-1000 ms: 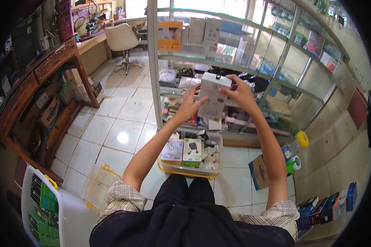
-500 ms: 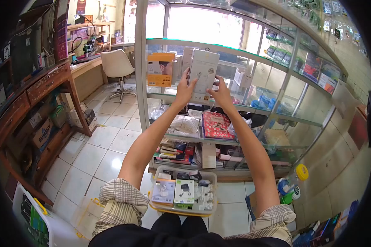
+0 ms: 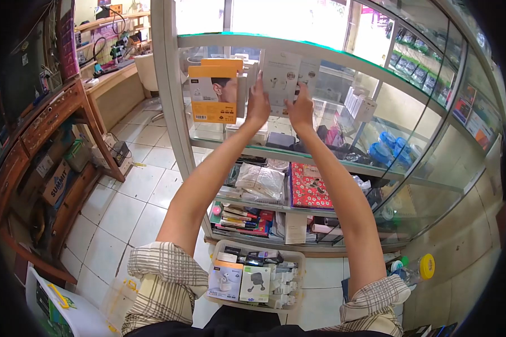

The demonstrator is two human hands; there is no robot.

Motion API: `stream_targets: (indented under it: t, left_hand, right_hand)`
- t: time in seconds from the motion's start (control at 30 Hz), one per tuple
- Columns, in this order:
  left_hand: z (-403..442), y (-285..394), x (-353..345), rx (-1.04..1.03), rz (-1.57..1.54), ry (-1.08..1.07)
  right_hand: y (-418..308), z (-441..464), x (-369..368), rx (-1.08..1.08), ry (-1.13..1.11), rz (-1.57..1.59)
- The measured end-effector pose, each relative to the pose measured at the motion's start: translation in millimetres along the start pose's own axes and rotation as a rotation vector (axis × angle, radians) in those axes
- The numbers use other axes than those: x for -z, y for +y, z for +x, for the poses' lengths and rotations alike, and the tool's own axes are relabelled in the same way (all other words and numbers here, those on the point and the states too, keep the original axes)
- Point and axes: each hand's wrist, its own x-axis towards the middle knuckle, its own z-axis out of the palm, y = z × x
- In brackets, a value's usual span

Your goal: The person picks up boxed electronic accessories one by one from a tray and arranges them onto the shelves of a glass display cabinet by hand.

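Both my hands reach into the upper level of a glass display cabinet (image 3: 236,145). Between them stands an upright white earphone box (image 3: 280,78) with small pictures of earbuds on its front. My left hand (image 3: 258,104) grips its left edge, fingers along the side. On the opposite edge, my right hand (image 3: 301,108) has its thumb on the front and its fingers curled round the side. Another pale box (image 3: 310,68) shows behind to the right. Left of my left hand are orange-and-white earphone boxes (image 3: 213,95), one behind another.
A plastic bin (image 3: 301,281) of boxed gadgets sits on the floor before me. Lower cabinet shelves hold a red patterned box (image 3: 309,188), a plastic-wrapped bundle (image 3: 260,180) and books (image 3: 242,216). A metal post (image 3: 166,73) borders the left side; a yellow-lidded jar (image 3: 426,266) is at right.
My hands have carried the white box further into the cabinet, beside the orange boxes. The view has moved closer to the shelves.
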Motion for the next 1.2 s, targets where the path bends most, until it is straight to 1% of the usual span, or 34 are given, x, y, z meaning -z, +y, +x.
stream_targets:
  t: [0.03, 0.1, 0.13, 0.2, 0.23, 0.27, 0.33, 0.37, 0.43, 0.47, 0.53, 0.57, 0.63, 0.67, 0.73, 0.77, 0.83, 0.93, 1.03, 1.07, 1.13, 1.17, 1.2]
  left_hand:
    - [-2.6, 7.8, 3.5, 0.005, 0.003, 0.001]
    - [-10.6, 21.8, 7.6, 0.199, 0.331, -0.119]
    - [-12.0, 24.7, 6.1, 0.205, 0.334, -0.120]
    - [-12.6, 29.6, 3.1, 0.208, 0.477, -0.161]
    - [-14.5, 31.0, 2.7, 0.208, 0.492, -0.216]
    - [-14.5, 30.1, 4.3, 0.212, 0.494, -0.214]
    - [-16.2, 27.0, 1.3, 0.213, 0.369, -0.260]
    - [-16.6, 23.1, -2.2, 0.219, 0.366, -0.266]
    - [-13.4, 3.6, -12.9, 0.007, 0.203, -0.208]
    - [-11.2, -5.3, -17.2, 0.012, 0.205, -0.208]
    - [-5.2, -12.6, -20.9, -0.053, 0.320, -0.258]
    - [-2.3, -16.8, -21.8, -0.054, 0.320, -0.258]
    - [3.6, -16.4, -18.3, 0.145, 0.254, -0.349]
    - [3.2, -17.0, -19.8, 0.143, 0.252, -0.347]
    - [-0.3, -18.4, -20.5, 0.046, 0.285, -0.263]
    - [-2.2, -18.3, -21.4, 0.043, 0.286, -0.262]
    - [-7.6, 6.5, -9.3, 0.113, 0.231, -0.219]
    - [-12.3, 9.0, -8.7, 0.118, 0.288, -0.176]
    - [-8.4, 0.7, -16.1, 0.091, 0.380, -0.188]
    - [-8.3, -2.8, -19.7, 0.087, 0.379, -0.183]
    - [-7.2, -13.1, -28.6, 0.002, 0.495, -0.216]
    - [-5.5, -19.9, -31.0, -0.001, 0.494, -0.212]
    - [-2.8, -24.0, -29.4, -0.004, 0.502, -0.261]
  right_hand:
    - [4.3, 3.1, -6.3, -0.001, -0.005, 0.002]
    - [11.8, 6.0, -16.5, 0.102, 0.082, -0.078]
    - [14.5, 7.3, -19.1, 0.100, 0.077, -0.075]
    - [16.4, 11.0, -23.9, 0.051, 0.103, 0.014]
    - [15.9, 12.3, -26.4, 0.053, 0.099, 0.018]
    - [16.2, 12.5, -28.2, 0.052, 0.100, 0.004]
    - [14.7, 12.6, -26.2, 0.045, 0.099, -0.017]
    - [14.6, 13.9, -24.7, 0.075, 0.082, -0.049]
    - [16.3, 16.3, -26.0, 0.105, 0.057, -0.078]
    - [18.4, 18.8, -27.8, 0.111, 0.034, -0.085]
    - [22.5, 22.0, -33.9, 0.118, 0.013, -0.089]
    - [24.8, 22.8, -36.9, 0.161, 0.009, -0.069]
    - [26.4, 23.7, -38.0, 0.207, 0.007, -0.054]
    - [26.0, 22.7, -38.6, 0.209, 0.001, -0.042]
    - [21.7, 19.7, -37.7, 0.210, -0.002, -0.026]
    - [19.8, 17.9, -36.0, 0.228, 0.001, -0.008]
    - [17.8, 17.1, -34.8, 0.244, 0.007, 0.009]
    - [19.7, 16.9, -39.7, 0.254, -0.010, 0.061]
    - [23.5, 18.6, -44.1, 0.290, -0.010, 0.033]
    - [25.0, 18.8, -44.6, 0.260, -0.022, 0.023]
    - [30.4, 20.7, -46.2, 0.235, -0.030, 0.011]
    - [33.7, 21.4, -46.5, 0.267, -0.030, 0.004]
    - [35.0, 22.5, -45.1, 0.300, -0.031, -0.003]
